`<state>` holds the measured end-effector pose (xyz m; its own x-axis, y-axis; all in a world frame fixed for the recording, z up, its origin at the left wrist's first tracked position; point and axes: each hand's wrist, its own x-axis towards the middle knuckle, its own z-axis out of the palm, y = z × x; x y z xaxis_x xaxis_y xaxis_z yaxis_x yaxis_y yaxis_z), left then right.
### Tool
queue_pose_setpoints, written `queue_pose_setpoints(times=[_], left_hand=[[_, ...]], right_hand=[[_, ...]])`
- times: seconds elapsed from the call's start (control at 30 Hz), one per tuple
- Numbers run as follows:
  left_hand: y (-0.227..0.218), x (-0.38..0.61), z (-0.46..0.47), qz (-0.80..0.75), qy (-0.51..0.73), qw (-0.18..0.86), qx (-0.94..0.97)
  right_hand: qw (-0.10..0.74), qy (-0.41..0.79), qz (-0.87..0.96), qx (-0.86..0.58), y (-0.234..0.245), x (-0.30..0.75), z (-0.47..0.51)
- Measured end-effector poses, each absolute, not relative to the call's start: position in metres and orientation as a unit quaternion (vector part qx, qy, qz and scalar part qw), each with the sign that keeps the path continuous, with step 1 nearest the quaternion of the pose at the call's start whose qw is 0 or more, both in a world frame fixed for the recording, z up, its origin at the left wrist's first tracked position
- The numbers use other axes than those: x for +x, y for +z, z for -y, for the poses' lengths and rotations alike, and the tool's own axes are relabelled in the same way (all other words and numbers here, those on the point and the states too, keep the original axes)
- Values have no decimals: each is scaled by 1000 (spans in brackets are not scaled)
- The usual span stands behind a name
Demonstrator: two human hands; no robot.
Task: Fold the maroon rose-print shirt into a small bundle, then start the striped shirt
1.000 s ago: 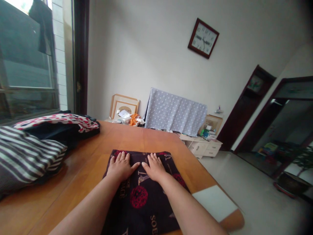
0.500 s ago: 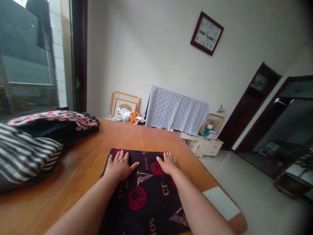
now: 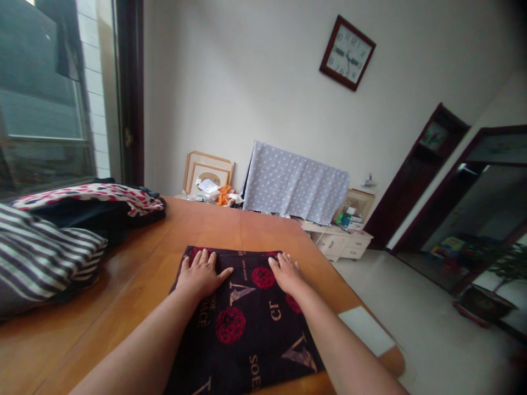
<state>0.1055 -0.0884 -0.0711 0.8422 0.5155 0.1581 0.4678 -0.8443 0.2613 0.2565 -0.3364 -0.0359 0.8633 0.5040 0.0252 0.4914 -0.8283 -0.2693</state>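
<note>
A dark cloth [image 3: 263, 315] printed with red round patches and gold letters lies flat and folded on the wooden table [image 3: 135, 291]. On its far left corner rests my left hand [image 3: 201, 274], palm down with the fingers spread. My right hand [image 3: 287, 273] touches the far right corner, its fingers stretched out and partly overlapping the edge. Neither hand grips the fabric. Whether the cloth is a garment or another textile I cannot tell.
Heaped clothes lie at the table's left, among them a striped knit garment [image 3: 49, 258] and a red-and-white patterned one [image 3: 90, 196]. A white sheet [image 3: 366, 329] lies by the right edge. Beyond stand a white cabinet [image 3: 346, 244] and a dotted cover [image 3: 296, 181].
My left hand stays on the far left corner. My right hand has shifted slightly, its fingers turned more to the left. The view has moved a little.
</note>
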Motion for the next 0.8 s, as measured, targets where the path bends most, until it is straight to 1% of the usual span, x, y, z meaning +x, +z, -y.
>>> queue_pose_setpoints(times=[0.07, 0.17, 0.23, 0.37, 0.47, 0.6, 0.8], left_hand=[[-71, 106, 89, -260, 111, 102, 954], [-68, 105, 90, -260, 108, 100, 954], [-66, 104, 91, -260, 106, 103, 954], [-63, 103, 93, -262, 108, 106, 953], [-64, 104, 93, -263, 108, 105, 953], [-67, 105, 91, -262, 108, 104, 953], [-65, 101, 88, -254, 101, 130, 953]], right_hand=[[133, 29, 313, -940, -42, 234, 343], [108, 47, 351, -929, -51, 211, 360], [91, 46, 337, -936, -53, 209, 377], [68, 47, 247, -966, -45, 226, 406], [87, 35, 224, -970, -39, 226, 414], [130, 27, 304, -943, -43, 200, 412], [114, 44, 325, -938, -63, 179, 420]])
